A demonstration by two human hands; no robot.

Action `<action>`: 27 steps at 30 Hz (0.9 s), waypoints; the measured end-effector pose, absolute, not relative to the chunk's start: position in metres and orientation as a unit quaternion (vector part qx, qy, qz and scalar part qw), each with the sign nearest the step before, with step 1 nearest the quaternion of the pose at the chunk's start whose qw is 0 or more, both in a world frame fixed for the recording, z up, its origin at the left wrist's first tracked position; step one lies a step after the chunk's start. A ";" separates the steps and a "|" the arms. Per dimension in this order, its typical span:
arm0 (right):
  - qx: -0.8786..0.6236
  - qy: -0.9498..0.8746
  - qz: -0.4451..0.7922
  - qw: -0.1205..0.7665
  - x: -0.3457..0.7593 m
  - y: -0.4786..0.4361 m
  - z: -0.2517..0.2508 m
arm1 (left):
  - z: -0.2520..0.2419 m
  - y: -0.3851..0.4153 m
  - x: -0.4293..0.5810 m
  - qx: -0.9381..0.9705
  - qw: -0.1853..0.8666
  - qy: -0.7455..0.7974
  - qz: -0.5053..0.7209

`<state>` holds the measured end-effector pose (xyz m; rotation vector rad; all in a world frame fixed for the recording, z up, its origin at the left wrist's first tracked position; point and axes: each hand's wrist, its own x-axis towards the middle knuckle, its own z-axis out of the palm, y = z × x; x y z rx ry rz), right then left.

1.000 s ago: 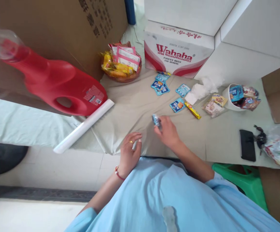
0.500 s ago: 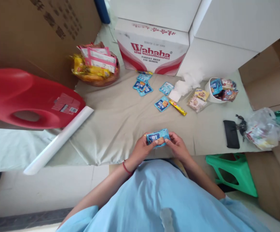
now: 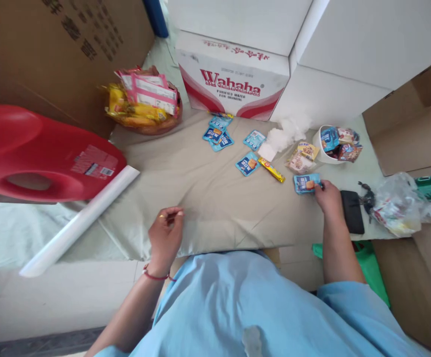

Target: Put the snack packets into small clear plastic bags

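Note:
My right hand (image 3: 327, 197) is out to the right, thumb and fingers pinching the right end of a blue snack packet (image 3: 301, 184) with a brown picture on it. The packet is low over the cloth or touching it; I cannot tell which. On the left, my left hand (image 3: 166, 237) is by the table's front edge, fingers curled and thumb tip close to them, with nothing visible in it. Near the middle lie two blue packets, one printed-side up (image 3: 247, 163) and one pale-backed (image 3: 254, 140), beside a yellow stick packet (image 3: 271, 169). Further back is a pile of blue packets (image 3: 218, 135).
A white tub (image 3: 322, 148) of snacks stands behind the right hand, near clear-wrapped snacks (image 3: 300, 157) and white tissue (image 3: 280, 139). A black phone (image 3: 352, 212) and plastic bag (image 3: 397, 208) lie right. Left are a snack basket (image 3: 156, 130), red jug (image 3: 59, 173) and white roll (image 3: 85, 218).
The blue packet, held in both hands in front of me before, has moved right in my right hand alone. My left hand has let go of it and shifted left.

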<state>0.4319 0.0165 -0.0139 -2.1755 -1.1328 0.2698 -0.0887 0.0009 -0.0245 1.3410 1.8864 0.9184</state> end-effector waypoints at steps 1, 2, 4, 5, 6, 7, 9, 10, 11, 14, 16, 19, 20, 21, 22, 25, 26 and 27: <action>-0.840 -0.447 0.047 0.303 0.430 0.024 -0.011 | -0.026 -0.002 -0.096 0.521 0.281 0.726 0.351; -0.842 -0.455 -0.001 0.288 0.426 0.032 -0.007 | -0.028 -0.005 -0.102 0.534 0.250 0.728 0.349; -0.828 -0.485 -0.049 0.278 0.412 0.051 0.000 | -0.035 -0.011 -0.109 0.565 0.208 0.724 0.336; -0.813 -0.508 -0.044 0.279 0.402 0.063 0.002 | -0.040 -0.014 -0.110 0.582 0.193 0.719 0.327; -0.798 -0.531 -0.022 0.285 0.390 0.076 0.003 | -0.044 -0.016 -0.110 0.602 0.179 0.711 0.317; -0.784 -0.550 0.003 0.289 0.377 0.091 0.004 | -0.049 -0.018 -0.109 0.623 0.166 0.700 0.307; -0.771 -0.570 0.020 0.283 0.351 0.123 0.001 | -0.055 -0.020 -0.105 0.658 0.151 0.677 0.292; -0.774 -0.571 0.021 0.272 0.338 0.137 -0.001 | -0.057 -0.020 -0.104 0.669 0.150 0.669 0.287; -0.780 -0.571 0.026 0.255 0.327 0.150 -0.003 | -0.057 -0.019 -0.103 0.673 0.152 0.666 0.285; -0.785 -0.578 0.051 0.219 0.304 0.168 -0.003 | -0.054 -0.021 -0.104 0.660 0.168 0.667 0.303; -0.757 -0.591 0.076 0.269 0.295 0.160 0.000 | -0.050 -0.024 -0.106 0.636 0.197 0.670 0.329; -0.684 -0.550 0.193 0.439 0.283 0.125 0.003 | -0.041 -0.029 -0.104 0.576 0.279 0.678 0.362; -0.657 -0.516 0.248 0.490 0.277 0.109 0.002 | -0.036 -0.029 -0.100 0.553 0.319 0.676 0.370; -0.633 -0.480 0.301 0.528 0.270 0.092 0.000 | -0.031 -0.027 -0.094 0.529 0.366 0.667 0.376; -0.613 -0.448 0.347 0.551 0.263 0.075 -0.003 | -0.026 -0.024 -0.087 0.505 0.419 0.651 0.382; -0.582 -0.413 0.445 0.541 0.239 0.029 -0.012 | -0.010 -0.005 -0.057 0.431 0.603 0.555 0.377; -0.583 -0.419 0.460 0.524 0.233 0.018 -0.014 | -0.006 0.002 -0.046 0.413 0.655 0.519 0.362; -0.584 -0.434 0.463 0.506 0.228 0.009 -0.014 | -0.002 0.008 -0.035 0.400 0.693 0.487 0.349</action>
